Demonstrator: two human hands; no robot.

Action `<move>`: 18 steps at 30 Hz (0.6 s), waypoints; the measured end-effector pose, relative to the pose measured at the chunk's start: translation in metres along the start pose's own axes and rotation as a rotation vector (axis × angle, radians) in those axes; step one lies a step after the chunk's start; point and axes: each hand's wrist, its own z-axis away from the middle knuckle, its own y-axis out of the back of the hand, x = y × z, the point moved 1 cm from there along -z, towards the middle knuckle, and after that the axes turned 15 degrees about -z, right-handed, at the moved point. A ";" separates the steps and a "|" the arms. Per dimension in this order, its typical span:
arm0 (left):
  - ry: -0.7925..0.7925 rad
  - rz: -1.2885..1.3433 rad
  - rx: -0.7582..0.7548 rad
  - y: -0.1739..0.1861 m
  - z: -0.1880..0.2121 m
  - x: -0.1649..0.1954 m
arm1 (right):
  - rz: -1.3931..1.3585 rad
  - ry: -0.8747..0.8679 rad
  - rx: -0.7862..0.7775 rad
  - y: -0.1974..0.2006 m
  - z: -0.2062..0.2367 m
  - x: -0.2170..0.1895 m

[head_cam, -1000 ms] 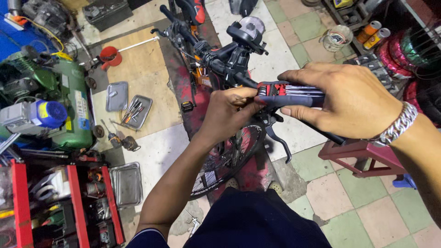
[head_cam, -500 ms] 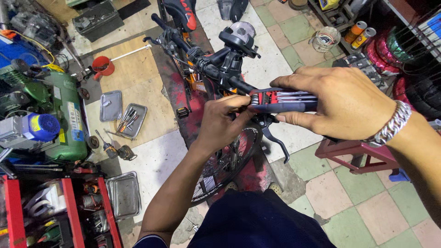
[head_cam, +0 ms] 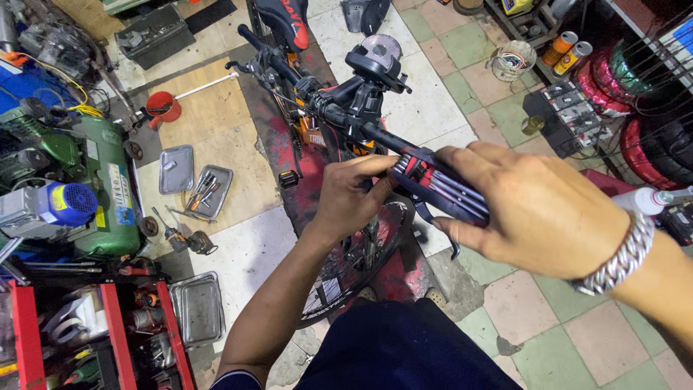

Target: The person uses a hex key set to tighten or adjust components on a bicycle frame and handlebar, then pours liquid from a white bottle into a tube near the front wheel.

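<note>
My right hand [head_cam: 538, 209] grips a holder of several hex keys [head_cam: 440, 189], dark with a red end, above the near end of a bicycle handlebar [head_cam: 325, 108]. A silver chain bracelet circles that wrist. My left hand [head_cam: 350, 198] pinches the red end of the hex key set with fingers and thumb. Below them are the bicycle's front wheel [head_cam: 357, 260] and a brake lever [head_cam: 440, 235]. A round black headlight [head_cam: 379, 58] sits on the bar's middle.
A green air compressor [head_cam: 94, 188] stands at left. Two metal trays [head_cam: 191, 180] with small tools lie on a plywood sheet, a third tray [head_cam: 198, 307] by a red tool cart [head_cam: 108, 339]. Spray cans [head_cam: 567, 47] and coiled red hoses [head_cam: 621, 94] crowd the upper right.
Both hands with the hex key set have shifted slightly right and lower in view. My left fingers have moved up onto the set's red end.
</note>
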 end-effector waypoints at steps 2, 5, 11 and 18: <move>0.005 -0.012 -0.001 0.000 0.001 0.000 | 0.005 -0.004 -0.002 0.000 0.000 -0.004; -0.009 -0.045 -0.001 0.001 0.002 -0.001 | 0.016 -0.152 -0.053 0.007 -0.001 -0.005; -0.045 -0.007 -0.023 0.000 0.003 -0.008 | -0.036 -0.097 0.044 -0.013 0.012 -0.019; -0.102 0.037 -0.070 0.000 0.004 -0.017 | -0.150 -0.274 0.052 -0.040 0.026 -0.035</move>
